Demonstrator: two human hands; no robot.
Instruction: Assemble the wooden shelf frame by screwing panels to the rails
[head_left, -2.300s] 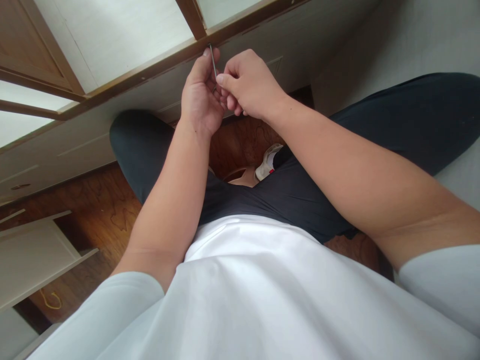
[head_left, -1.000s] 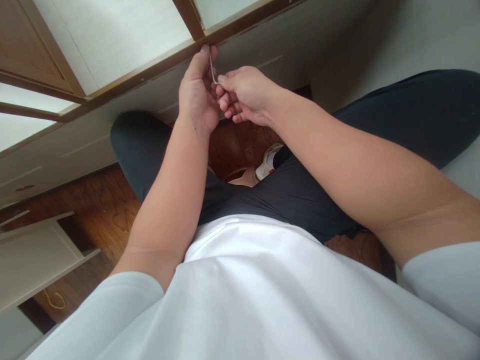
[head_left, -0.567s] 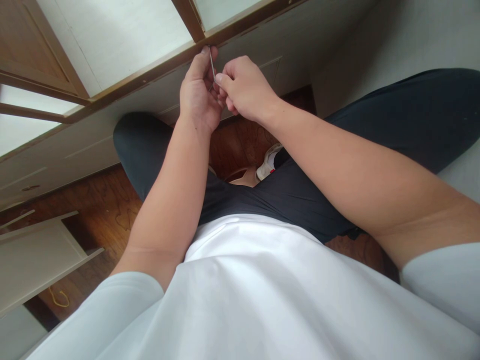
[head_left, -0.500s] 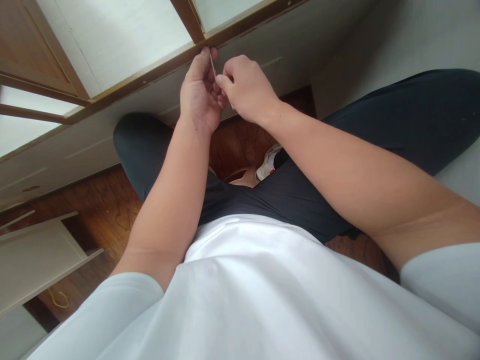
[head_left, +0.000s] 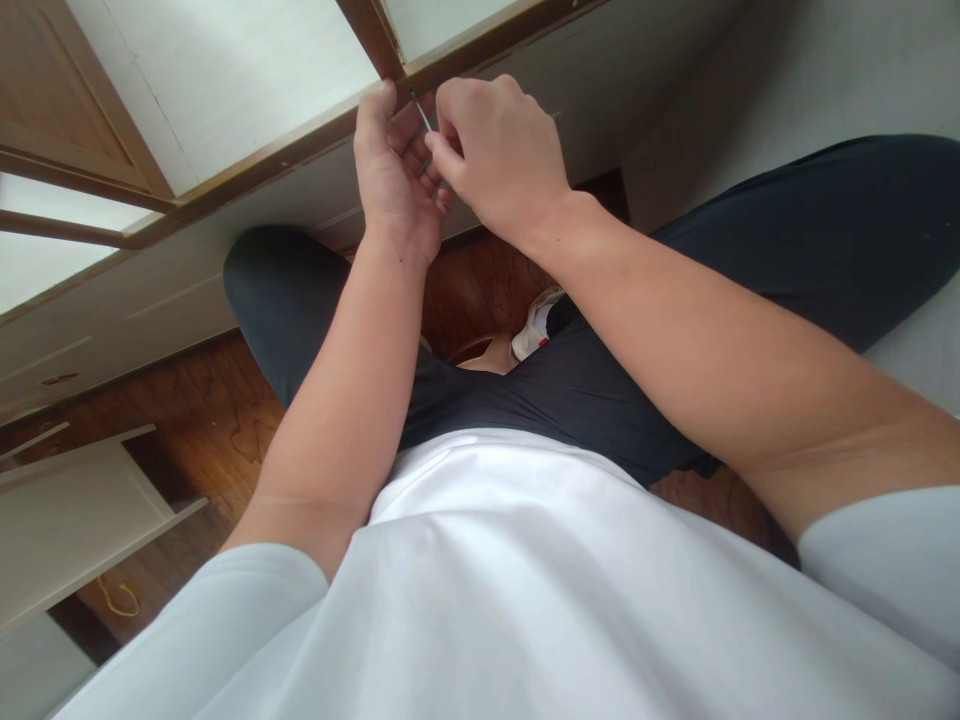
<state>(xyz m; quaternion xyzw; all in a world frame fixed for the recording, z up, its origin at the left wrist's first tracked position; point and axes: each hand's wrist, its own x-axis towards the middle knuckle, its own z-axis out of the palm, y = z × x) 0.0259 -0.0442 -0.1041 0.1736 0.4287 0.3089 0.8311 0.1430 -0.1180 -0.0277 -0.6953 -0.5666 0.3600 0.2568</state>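
My right hand [head_left: 499,150] is closed, pinching a thin metal rod [head_left: 422,112] between thumb and fingers. The rod slants up and left, its far end close to the lower edge of the wooden rail [head_left: 300,150]. Whether that end touches the rail I cannot tell. Beside it my left hand [head_left: 397,180] is palm up, thumb apart and against the rail, fingers loosely bent behind the rod. A small thin grey piece [head_left: 424,168] shows by the left fingers; whether it belongs to the rod is unclear.
A brown-framed cabinet with white panels [head_left: 225,80] runs across the top. Its pale lower face [head_left: 180,270] comes down to the wood floor [head_left: 225,420]. A pale drawer-like box [head_left: 75,530] stands at lower left near a yellow cord [head_left: 120,597]. My dark-trousered knees flank the hands.
My left thumb has moved off the rod's upper end and out to the left onto the rail. My right hand has risen slightly and turned, still holding the rod.
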